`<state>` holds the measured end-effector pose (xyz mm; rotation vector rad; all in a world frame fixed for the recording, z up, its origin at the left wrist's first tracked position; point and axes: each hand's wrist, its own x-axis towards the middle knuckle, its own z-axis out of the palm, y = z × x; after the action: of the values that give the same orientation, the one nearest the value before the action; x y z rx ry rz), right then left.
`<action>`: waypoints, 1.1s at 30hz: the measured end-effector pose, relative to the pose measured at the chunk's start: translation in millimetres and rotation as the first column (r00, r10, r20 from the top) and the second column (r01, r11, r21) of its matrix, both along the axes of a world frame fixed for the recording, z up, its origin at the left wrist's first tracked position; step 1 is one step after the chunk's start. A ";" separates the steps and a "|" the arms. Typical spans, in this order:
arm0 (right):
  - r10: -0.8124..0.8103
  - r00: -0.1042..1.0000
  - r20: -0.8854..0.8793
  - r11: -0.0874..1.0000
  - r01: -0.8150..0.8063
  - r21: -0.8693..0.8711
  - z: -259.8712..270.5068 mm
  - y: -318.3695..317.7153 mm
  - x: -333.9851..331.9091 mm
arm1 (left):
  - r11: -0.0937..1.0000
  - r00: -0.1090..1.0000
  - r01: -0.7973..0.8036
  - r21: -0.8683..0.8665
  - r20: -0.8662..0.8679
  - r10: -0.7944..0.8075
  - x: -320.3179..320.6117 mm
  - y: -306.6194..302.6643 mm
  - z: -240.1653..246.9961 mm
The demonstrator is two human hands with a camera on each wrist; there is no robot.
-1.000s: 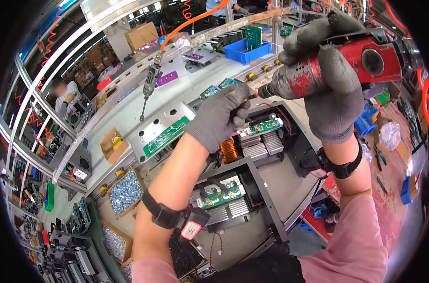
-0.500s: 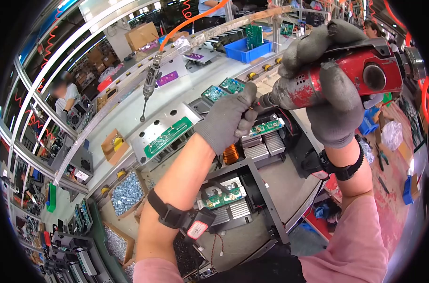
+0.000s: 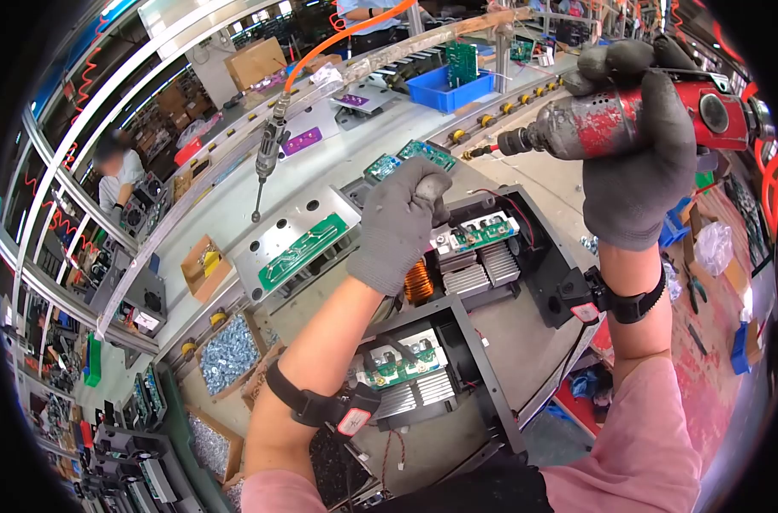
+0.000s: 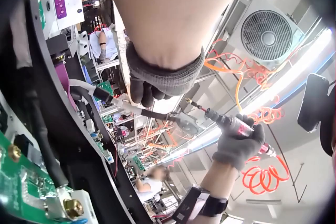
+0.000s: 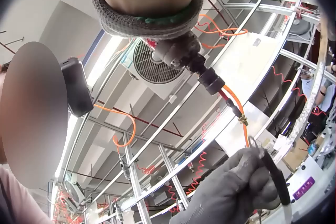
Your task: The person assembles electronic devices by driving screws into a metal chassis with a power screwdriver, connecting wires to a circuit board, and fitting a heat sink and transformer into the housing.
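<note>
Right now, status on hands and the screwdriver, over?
Right hand grips red screwdriver, raised, bit in the air. Left hand pinches black lead over open black chassis. Second driver hangs well left, clear.

Crowded assembly hall, with a long pale workbench (image 3: 226,197) under aluminium frame rails (image 5: 131,182) and orange coiled hoses (image 4: 262,174) hanging overhead. Lit by bright ceiling strip lights (image 4: 299,71), with a round fan (image 4: 268,37) mounted near them. Holds a blue bin (image 3: 440,92) and a cardboard box of screws (image 3: 226,350) at the bench edges, above a reddish floor (image 3: 705,376).
</note>
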<state>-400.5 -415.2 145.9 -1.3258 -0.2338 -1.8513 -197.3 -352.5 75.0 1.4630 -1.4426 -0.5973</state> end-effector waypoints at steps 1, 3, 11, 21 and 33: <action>-0.020 0.999 -0.027 1.000 0.020 0.018 -2.8 -0.4 2.4 | 0.999 1.000 -0.014 -0.048 0.002 0.014 1.6 -0.1 -5.1; -0.016 1.000 -0.009 1.000 0.016 0.014 -0.5 2.1 9.1 | 0.978 0.986 0.030 -0.205 0.168 0.005 4.2 2.5 -8.6; -0.028 0.999 0.023 1.000 0.028 0.003 5.5 1.7 10.6 | 0.907 0.806 -0.052 -0.418 0.519 0.285 -29.8 12.0 -3.1; 0.021 0.997 0.076 0.998 -0.017 -0.063 7.1 27.7 51.8 | 0.964 0.938 -0.138 -0.226 0.282 0.200 10.2 16.2 8.3; -0.274 0.880 -0.388 0.913 0.112 -0.392 -16.3 9.3 39.1 | 0.906 0.924 0.342 0.249 -0.266 -0.276 19.8 -19.0 13.9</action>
<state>-361.4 -405.9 129.6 -2.0524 -0.2103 -1.6617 -177.4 -371.5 88.8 1.3385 -1.4602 -1.1828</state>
